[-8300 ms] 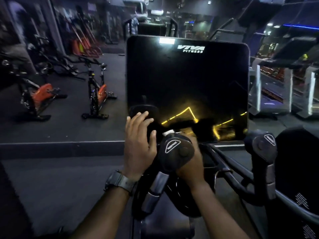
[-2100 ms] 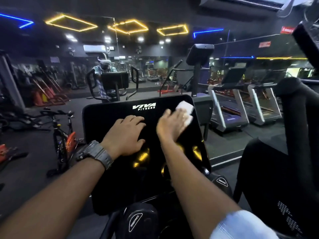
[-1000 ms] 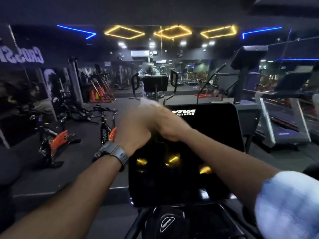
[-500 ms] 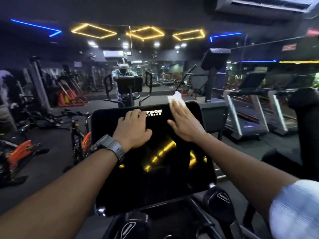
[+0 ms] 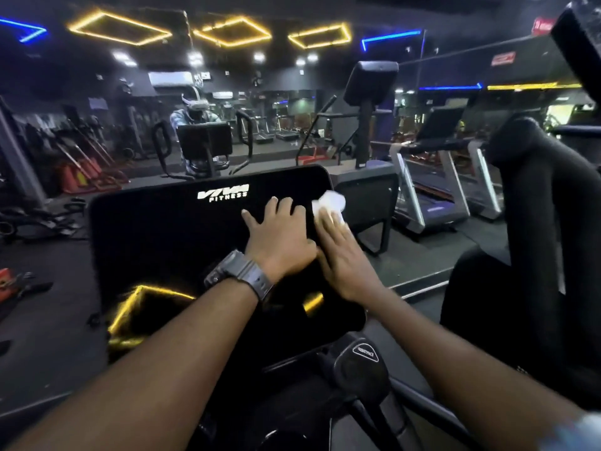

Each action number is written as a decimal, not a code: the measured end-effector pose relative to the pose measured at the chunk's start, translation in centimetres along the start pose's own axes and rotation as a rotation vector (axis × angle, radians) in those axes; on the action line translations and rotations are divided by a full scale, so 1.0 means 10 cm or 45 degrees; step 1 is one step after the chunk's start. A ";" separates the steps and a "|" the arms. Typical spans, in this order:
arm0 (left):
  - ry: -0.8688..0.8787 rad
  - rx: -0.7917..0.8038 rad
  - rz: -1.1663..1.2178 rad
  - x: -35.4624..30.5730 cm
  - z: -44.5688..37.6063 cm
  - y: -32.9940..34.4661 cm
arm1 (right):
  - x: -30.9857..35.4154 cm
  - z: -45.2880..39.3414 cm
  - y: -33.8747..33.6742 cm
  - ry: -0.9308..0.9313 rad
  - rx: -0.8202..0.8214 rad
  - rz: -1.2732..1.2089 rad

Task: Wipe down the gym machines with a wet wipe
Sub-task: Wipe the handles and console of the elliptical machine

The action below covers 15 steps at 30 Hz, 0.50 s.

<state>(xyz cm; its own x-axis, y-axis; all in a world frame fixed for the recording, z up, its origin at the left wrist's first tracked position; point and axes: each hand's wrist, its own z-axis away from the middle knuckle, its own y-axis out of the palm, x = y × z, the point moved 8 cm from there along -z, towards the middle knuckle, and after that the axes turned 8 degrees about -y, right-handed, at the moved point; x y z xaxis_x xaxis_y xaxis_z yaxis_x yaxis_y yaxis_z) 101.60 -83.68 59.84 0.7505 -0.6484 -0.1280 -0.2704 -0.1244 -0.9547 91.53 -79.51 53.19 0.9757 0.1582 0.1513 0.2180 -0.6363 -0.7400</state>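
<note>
Right hand presses the wipe flat at the screen's upper right corner; left hand rests flat beside it; unwiped screen stretches leftward.

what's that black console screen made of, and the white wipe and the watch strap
Console screen: looks like glossy glass or acrylic, since it mirrors the yellow ceiling lights. Wet wipe under the right hand: soft white nonwoven or paper, bunched and crumpled. Watch strap on the left wrist: matte dark, ridged, probably rubber or resin.
</note>
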 end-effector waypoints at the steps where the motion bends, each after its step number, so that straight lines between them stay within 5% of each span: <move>1: 0.007 -0.022 -0.010 -0.01 0.01 0.02 | -0.09 -0.26 -0.05 0.094 -0.032 -0.042; 6: 0.030 -0.091 -0.080 0.00 0.05 0.09 | -0.31 -0.87 -0.28 0.333 -0.183 -0.318; 15: 0.149 -0.029 0.021 -0.15 0.13 0.16 | -0.11 1.55 0.30 0.753 -0.262 -0.869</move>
<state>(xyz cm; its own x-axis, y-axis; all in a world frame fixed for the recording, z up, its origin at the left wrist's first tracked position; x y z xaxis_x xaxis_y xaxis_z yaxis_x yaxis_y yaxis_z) 100.80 -81.93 58.12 0.6704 -0.7338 -0.1103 -0.2968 -0.1288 -0.9462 90.81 -69.86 40.70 0.4738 0.1732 0.8634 0.6938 -0.6773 -0.2449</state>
